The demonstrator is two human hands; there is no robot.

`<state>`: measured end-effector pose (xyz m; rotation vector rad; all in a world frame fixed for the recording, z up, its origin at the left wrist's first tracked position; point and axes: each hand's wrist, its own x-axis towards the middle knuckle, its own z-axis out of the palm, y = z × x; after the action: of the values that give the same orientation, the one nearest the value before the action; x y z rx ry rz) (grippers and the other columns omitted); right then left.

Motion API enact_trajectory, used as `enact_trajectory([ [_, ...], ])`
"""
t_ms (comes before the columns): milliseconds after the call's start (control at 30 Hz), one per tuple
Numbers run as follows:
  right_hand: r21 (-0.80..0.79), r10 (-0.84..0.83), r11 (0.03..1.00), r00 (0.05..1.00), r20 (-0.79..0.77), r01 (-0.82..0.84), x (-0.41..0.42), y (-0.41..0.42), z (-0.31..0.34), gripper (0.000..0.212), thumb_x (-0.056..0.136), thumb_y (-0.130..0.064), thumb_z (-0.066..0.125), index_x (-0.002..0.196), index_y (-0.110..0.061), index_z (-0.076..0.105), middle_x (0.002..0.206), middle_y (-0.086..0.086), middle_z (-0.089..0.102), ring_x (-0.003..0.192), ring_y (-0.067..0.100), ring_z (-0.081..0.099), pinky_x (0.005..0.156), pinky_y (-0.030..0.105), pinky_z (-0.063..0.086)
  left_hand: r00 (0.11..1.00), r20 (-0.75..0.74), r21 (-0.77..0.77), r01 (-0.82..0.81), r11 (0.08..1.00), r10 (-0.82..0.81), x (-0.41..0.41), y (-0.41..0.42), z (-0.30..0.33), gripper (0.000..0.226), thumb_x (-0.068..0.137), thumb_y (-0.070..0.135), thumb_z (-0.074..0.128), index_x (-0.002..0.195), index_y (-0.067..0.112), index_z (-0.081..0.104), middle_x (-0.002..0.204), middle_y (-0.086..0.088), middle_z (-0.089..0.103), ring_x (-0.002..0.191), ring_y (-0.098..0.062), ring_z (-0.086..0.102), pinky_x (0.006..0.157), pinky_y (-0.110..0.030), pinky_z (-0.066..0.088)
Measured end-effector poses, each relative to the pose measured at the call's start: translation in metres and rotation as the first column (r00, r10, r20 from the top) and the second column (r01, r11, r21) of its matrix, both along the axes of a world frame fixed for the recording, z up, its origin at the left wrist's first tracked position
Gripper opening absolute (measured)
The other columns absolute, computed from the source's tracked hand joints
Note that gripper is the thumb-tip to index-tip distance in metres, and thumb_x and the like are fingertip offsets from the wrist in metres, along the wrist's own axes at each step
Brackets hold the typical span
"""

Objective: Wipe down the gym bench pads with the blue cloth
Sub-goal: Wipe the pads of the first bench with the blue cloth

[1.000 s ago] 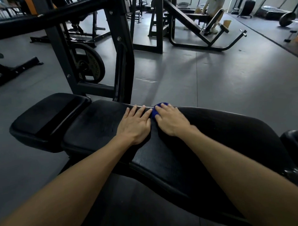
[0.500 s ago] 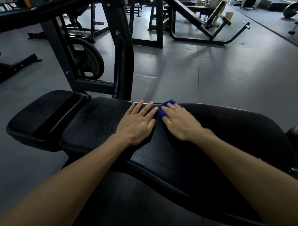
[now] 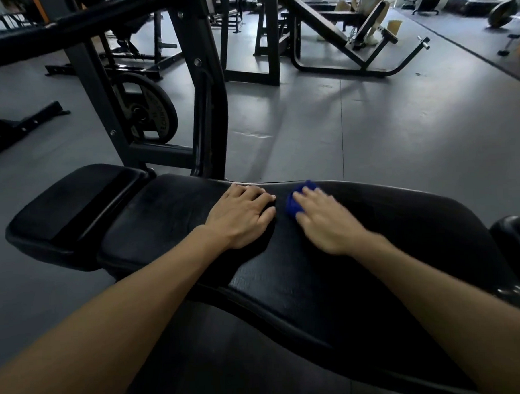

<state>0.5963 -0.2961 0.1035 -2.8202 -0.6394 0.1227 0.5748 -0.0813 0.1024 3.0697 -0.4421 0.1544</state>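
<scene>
Blue cloth (image 3: 295, 203) lies bunched on the long bench pad (image 3: 300, 272), close to the pad's far edge, with only a small rounded part of it showing past the fingers that cover it. The right hand (image 3: 328, 223) lies on top of the cloth, palm down, pressing it onto the pad; its fingers run forward over the wad and look slightly bent around it, though the hand is blurred and how tightly they close on the cloth cannot be told. The right forearm comes in from the near right side of the pad and crosses its surface at a slant.

Just beside the cloth, on the side toward the smaller end pad (image 3: 74, 211), the left hand (image 3: 242, 218) rests flat on the long bench pad, fingers straight and close together, holding nothing, fingertips reaching toward the pad's far edge. A narrow strip of bare pad separates the two hands. The left forearm stretches in from the near left corner.

Beyond the pad's far edge stands a black steel frame (image 3: 207, 109) with a weight plate (image 3: 147, 109) behind it.
</scene>
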Motion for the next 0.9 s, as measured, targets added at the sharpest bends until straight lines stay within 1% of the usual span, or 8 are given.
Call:
enact_trajectory([
  [100, -0.013, -0.101, 0.995, 0.994, -0.037, 0.101, 0.054, -0.003, 0.003, 0.058, 0.105, -0.035, 0.031, 0.158, -0.014, 0.023, 0.167, 0.011, 0.018, 0.154, 0.027, 0.014, 0.126, 0.046, 0.009, 0.998, -0.008, 0.105, -0.065, 0.992, 0.066, 0.006, -0.022, 0.002, 0.069, 0.094, 0.056, -0.001, 0.126, 0.025, 0.053, 0.134, -0.007, 0.056, 0.122, -0.029, 0.047, 0.108, -0.044, 0.030],
  [200, -0.042, -0.107, 0.994, 0.994, -0.037, 0.106, 0.039, 0.002, -0.002, 0.067, 0.100, -0.044, 0.020, 0.159, -0.013, 0.020, 0.167, 0.013, 0.014, 0.154, 0.029, 0.010, 0.125, 0.047, 0.009, 0.988, 0.041, 0.032, -0.150, 0.988, 0.149, 0.000, -0.035, -0.009, 0.058, 0.095, 0.055, 0.012, 0.116, 0.020, 0.053, 0.126, -0.010, 0.057, 0.118, -0.032, 0.047, 0.109, -0.046, 0.032],
  [267, -0.037, -0.042, 0.998, 0.999, -0.032, 0.041, -0.006, 0.003, -0.001, 0.072, 0.097, -0.049, 0.012, 0.160, -0.014, 0.016, 0.168, 0.012, 0.009, 0.155, 0.029, 0.006, 0.125, 0.047, 0.008, 0.982, 0.136, -0.031, -0.131, 0.991, 0.134, -0.006, -0.037, -0.016, 0.058, 0.097, 0.053, 0.020, 0.120, 0.015, 0.057, 0.131, -0.011, 0.056, 0.130, -0.033, 0.043, 0.118, -0.047, 0.027],
  [367, 0.044, 0.016, 0.999, 0.999, -0.048, -0.014, -0.053, -0.007, -0.002, 0.058, 0.107, -0.039, 0.026, 0.161, -0.022, 0.013, 0.169, 0.000, 0.004, 0.156, 0.022, 0.000, 0.127, 0.041, 0.003, 0.981, 0.185, -0.092, -0.042, 0.995, 0.058, -0.007, -0.033, -0.016, 0.065, 0.099, 0.050, 0.023, 0.143, 0.012, 0.050, 0.150, -0.007, 0.046, 0.148, -0.028, 0.031, 0.126, -0.043, 0.018],
  [467, -0.018, -0.024, 1.000, 1.000, 0.016, 0.025, -0.006, -0.020, 0.002, 0.057, 0.106, -0.034, 0.034, 0.159, -0.017, 0.022, 0.168, 0.008, 0.013, 0.154, 0.028, 0.009, 0.124, 0.045, 0.009, 0.994, 0.106, -0.091, 0.005, 0.996, 0.005, -0.009, -0.035, -0.014, 0.060, 0.106, 0.046, 0.030, 0.157, 0.016, 0.035, 0.163, -0.003, 0.035, 0.153, -0.020, 0.024, 0.127, -0.037, 0.013],
  [567, -0.028, -0.161, 0.987, 0.986, -0.046, 0.160, 0.045, -0.023, 0.012, 0.058, 0.105, -0.033, 0.032, 0.159, -0.014, 0.022, 0.167, 0.012, 0.015, 0.153, 0.031, 0.013, 0.124, 0.045, 0.010, 0.999, 0.052, -0.065, 0.000, 0.998, 0.003, -0.005, -0.038, -0.017, 0.057, 0.107, 0.045, 0.028, 0.159, 0.023, 0.032, 0.164, 0.001, 0.035, 0.152, -0.019, 0.027, 0.127, -0.040, 0.015],
  [733, 0.001, -0.178, 0.984, 0.984, -0.024, 0.178, -0.012, -0.009, 0.004, 0.060, 0.106, -0.033, 0.030, 0.160, -0.015, 0.014, 0.169, 0.010, 0.006, 0.155, 0.028, 0.005, 0.125, 0.043, 0.004, 0.995, 0.080, -0.012, -0.052, 0.999, 0.053, 0.010, -0.051, -0.015, 0.067, 0.095, 0.046, 0.010, 0.133, 0.018, 0.058, 0.137, -0.008, 0.059, 0.122, -0.029, 0.053, 0.112, -0.043, 0.035],
  [900, 0.028, -0.099, 0.995, 0.995, 0.009, 0.099, -0.024, -0.025, -0.003, 0.058, 0.106, -0.034, 0.033, 0.160, -0.016, 0.019, 0.168, 0.006, 0.011, 0.155, 0.024, 0.007, 0.126, 0.042, 0.007, 0.967, 0.233, -0.041, -0.094, 0.995, 0.101, 0.003, -0.071, -0.015, 0.041, 0.098, 0.037, 0.029, 0.107, 0.011, 0.059, 0.111, -0.014, 0.061, 0.098, -0.031, 0.050, 0.094, -0.042, 0.039],
])
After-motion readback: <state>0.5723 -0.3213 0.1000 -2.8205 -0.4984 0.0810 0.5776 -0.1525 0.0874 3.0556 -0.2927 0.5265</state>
